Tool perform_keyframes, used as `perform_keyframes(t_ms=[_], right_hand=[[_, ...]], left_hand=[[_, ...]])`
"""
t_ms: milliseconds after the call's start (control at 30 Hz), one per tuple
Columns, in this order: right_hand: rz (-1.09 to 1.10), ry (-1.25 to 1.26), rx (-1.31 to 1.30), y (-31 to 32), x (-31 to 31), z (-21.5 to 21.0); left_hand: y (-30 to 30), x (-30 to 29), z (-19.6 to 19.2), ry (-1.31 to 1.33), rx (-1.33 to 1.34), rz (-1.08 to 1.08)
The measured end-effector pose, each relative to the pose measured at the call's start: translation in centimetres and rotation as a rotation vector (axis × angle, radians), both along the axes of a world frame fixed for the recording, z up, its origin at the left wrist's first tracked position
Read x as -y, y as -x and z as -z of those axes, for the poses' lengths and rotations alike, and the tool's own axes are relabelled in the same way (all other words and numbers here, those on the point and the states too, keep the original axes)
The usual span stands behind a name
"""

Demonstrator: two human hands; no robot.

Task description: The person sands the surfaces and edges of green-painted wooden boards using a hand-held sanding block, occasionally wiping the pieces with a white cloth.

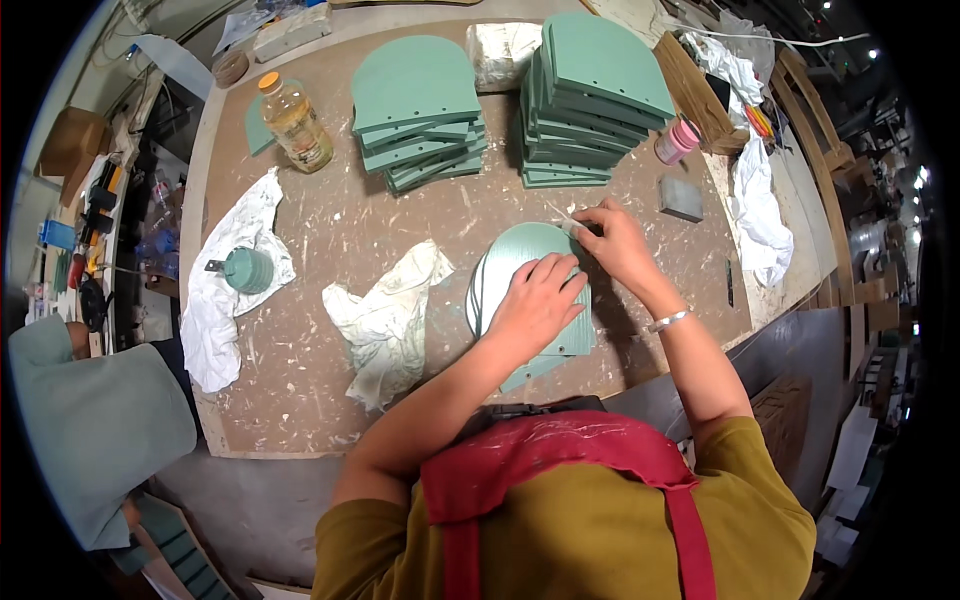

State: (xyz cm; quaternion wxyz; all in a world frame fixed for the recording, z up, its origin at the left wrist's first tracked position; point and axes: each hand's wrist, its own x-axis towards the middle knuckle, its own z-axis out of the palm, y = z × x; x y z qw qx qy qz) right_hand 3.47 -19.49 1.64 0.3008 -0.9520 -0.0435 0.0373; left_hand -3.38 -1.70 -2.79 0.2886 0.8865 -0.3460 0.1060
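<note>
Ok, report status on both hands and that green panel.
Left hand flat on green panel, pinning it to table. Right hand at panel's upper edge, fingers pinching small pale tool. Crumpled rag beside panel, not touching hands.

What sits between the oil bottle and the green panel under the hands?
In the head view, only bare, paint-flecked tabletop lies between the bottle and the green panel. The crumpled white rag sits just below that line.
</note>
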Motion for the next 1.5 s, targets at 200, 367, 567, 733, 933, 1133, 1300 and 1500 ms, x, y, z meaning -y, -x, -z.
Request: perform_keyframes(t_ms=[200, 367, 567, 733, 933, 1133, 1300, 1500], right_hand=[[-0.062, -0.093, 0.097, -1.3, -2.5, 0.6], [-0.004, -0.096, 0.02, 0.3, 0.0, 0.7], [-0.062, -0.048, 0.14, -0.4, -1.8, 0.5], [-0.089, 0.07, 0.192, -1.1, -1.3, 0.3], [-0.138, 0.011, 0.172, -1.5, -1.8, 0.0], [-0.172, 0.022, 0.114, -1.1, -2.1, -0.3], [-0.137, 0.113, 0.157, -1.4, -0.7, -0.8], [-0.198, 0.128, 0.078, -1.4, -0.6, -1.3]], left_hand=[[0.1, 0.2, -0.2, -0.038, -0.078, -0.018], [-0.2, -0.2, -0.3, 0.0, -0.061, -0.006], [-0.1, 0.1, -0.3, -0.014, -0.034, -0.008], [-0.2, 0.1, -0.3, -0.003, -0.026, -0.001], [-0.2, 0.2, 0.0, -0.025, -0.029, -0.005], [0.0, 0.0, -0.1, -0.026, -0.055, 0.0], [-0.1, 0.1, -0.4, -0.016, -0.053, 0.017], [-0.2, 0.1, -0.3, -0.013, -0.04, 0.016]])
